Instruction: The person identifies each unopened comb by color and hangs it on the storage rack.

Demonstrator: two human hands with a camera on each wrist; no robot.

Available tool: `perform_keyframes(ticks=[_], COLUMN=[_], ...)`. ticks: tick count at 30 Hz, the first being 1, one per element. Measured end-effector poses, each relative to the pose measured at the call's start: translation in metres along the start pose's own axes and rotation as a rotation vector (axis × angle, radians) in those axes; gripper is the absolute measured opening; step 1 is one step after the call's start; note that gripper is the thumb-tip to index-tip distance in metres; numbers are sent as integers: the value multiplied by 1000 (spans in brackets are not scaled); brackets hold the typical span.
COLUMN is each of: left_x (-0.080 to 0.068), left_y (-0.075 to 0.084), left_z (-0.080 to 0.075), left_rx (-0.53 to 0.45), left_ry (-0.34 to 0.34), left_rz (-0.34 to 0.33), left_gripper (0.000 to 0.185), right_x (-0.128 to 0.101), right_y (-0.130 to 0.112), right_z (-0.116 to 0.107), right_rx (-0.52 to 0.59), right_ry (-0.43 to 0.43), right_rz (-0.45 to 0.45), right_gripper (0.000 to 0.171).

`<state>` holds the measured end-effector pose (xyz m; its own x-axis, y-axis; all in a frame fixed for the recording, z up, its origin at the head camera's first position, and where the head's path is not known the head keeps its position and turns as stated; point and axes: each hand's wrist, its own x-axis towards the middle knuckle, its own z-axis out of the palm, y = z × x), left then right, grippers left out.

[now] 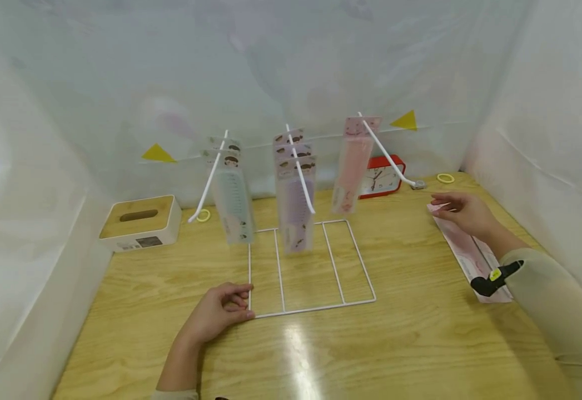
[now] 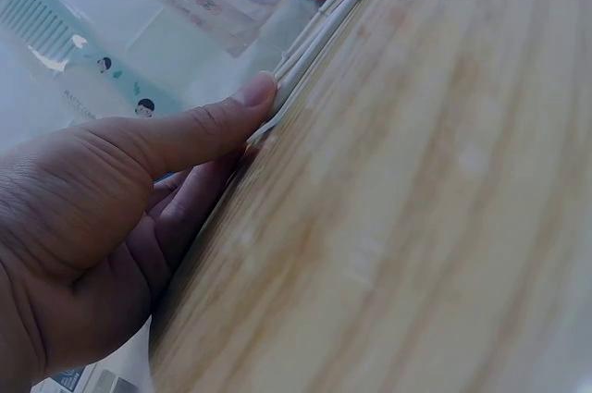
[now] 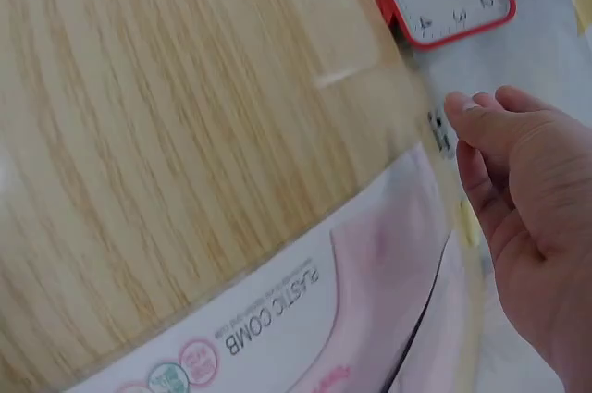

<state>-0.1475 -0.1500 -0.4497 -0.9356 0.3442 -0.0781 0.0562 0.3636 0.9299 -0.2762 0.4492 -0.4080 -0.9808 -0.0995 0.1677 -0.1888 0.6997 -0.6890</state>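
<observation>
A white wire rack (image 1: 311,266) stands on the wooden table (image 1: 421,333), and its three slanted pegs carry packaged combs: teal (image 1: 233,205), purple (image 1: 296,200) and pink (image 1: 352,166). My left hand (image 1: 243,304) grips the front left corner of the rack's base. In the left wrist view its thumb (image 2: 250,102) presses on the wire (image 2: 314,37) while the fingers curl beneath. My right hand (image 1: 443,204) hovers with relaxed fingers over the far end of flat pink comb packs (image 1: 473,258) on the table at the right. The right wrist view shows that hand (image 3: 472,134) above the pack (image 3: 351,291), holding nothing.
A red alarm clock (image 1: 382,176) stands behind the rack at the back right. A wood-topped tissue box (image 1: 140,222) sits at the back left. Yellow rings lie near the back wall (image 1: 445,178) and by the left peg's tip (image 1: 203,215). White sheeting walls surround the table.
</observation>
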Motion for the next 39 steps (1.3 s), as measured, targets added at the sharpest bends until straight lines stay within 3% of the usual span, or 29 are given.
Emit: perform_keyframes(ticks=[6, 12, 19, 26, 29, 33, 36, 39], left_x=[2, 2, 1, 1, 0, 0, -1, -1], left_y=[1, 2, 5, 4, 4, 3, 4, 4], left_z=[0, -2, -1, -2, -2, -1, -1, -1], left_rx=[0, 1, -4, -6, -4, 3, 7, 7], left_ry=[-6, -7, -13, -7, -2, 0, -3, -3], left_rz=[9, 6, -2, -7, -7, -6, -6, -6], left_gripper=[54, 53, 54, 54, 55, 54, 54, 54], right_x=[1, 2, 8, 16, 18, 13, 6, -3], right_y=[20, 32, 32, 27, 26, 27, 27, 22], right_z=[-4, -3, -1, 2, 4, 7, 9, 11], right_rx=[-92, -249, -287, -316, -294, -206, -120, -54], right_ry=[-27, -23, -118, -193, -215, -137, -26, 74], right_rz=[28, 80, 136, 97, 126, 188, 177, 159], right_gripper=[46, 61, 82, 82, 83, 73, 57, 52])
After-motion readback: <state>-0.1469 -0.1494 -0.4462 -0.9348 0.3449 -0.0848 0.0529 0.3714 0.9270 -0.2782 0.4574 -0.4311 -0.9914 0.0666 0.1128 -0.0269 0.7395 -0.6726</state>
